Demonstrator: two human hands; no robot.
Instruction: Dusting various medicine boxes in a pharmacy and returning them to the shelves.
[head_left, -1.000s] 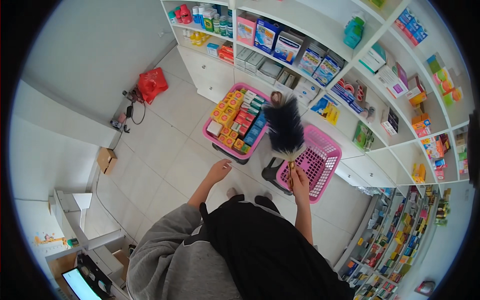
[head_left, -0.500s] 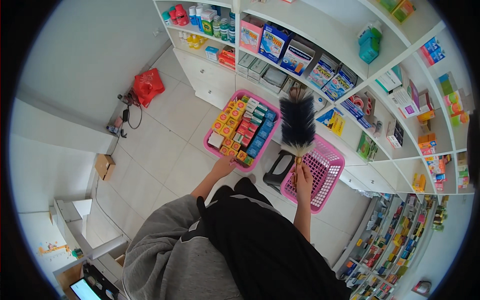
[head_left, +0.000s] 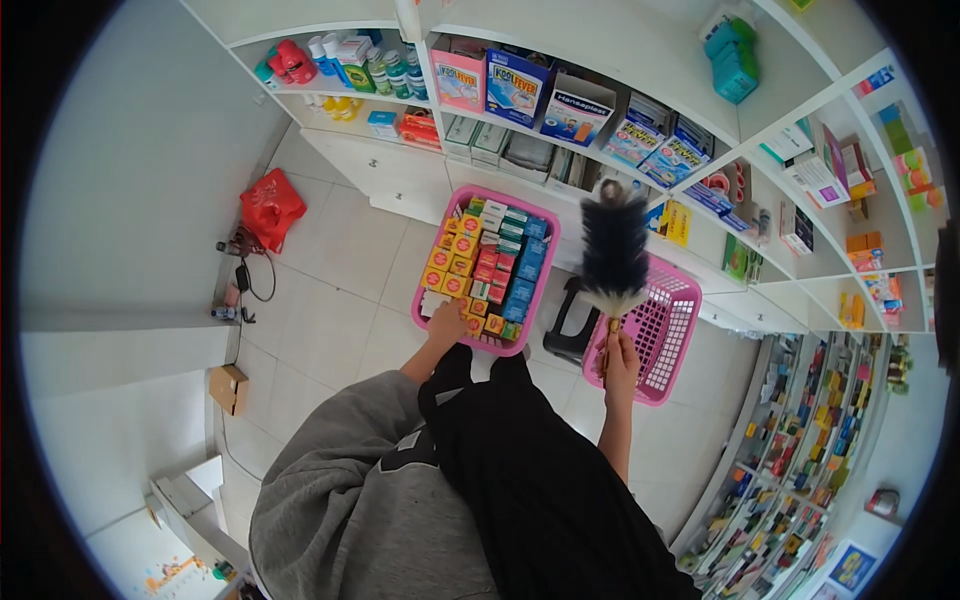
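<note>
My right hand (head_left: 620, 362) is closed around the handle of a feather duster (head_left: 615, 245), whose dark plume with pale ends points away from me, toward the shelves. Below the duster on the right stands a pink plastic basket (head_left: 687, 330) with a lattice bottom. My left hand (head_left: 447, 322) reaches over the near left corner of a second pink basket (head_left: 543, 262). This one is packed with small medicine boxes: yellow ones (head_left: 440, 258), red ones (head_left: 487, 265) and blue ones (head_left: 528, 270). The left fingers bend down among the nearest yellow boxes, and their tips are hidden.
A black stool (head_left: 570, 330) stands between the baskets. White shelves (head_left: 640, 40) with boxes and bottles curve across the far side and right. A red plastic bag (head_left: 272, 208), cables and a cardboard box (head_left: 229, 389) lie on the tiled floor by the left wall.
The view has shifted somewhat. My left hand has moved from the near rim of the full basket to over its boxes at the near left corner. The duster stays in my right hand.
</note>
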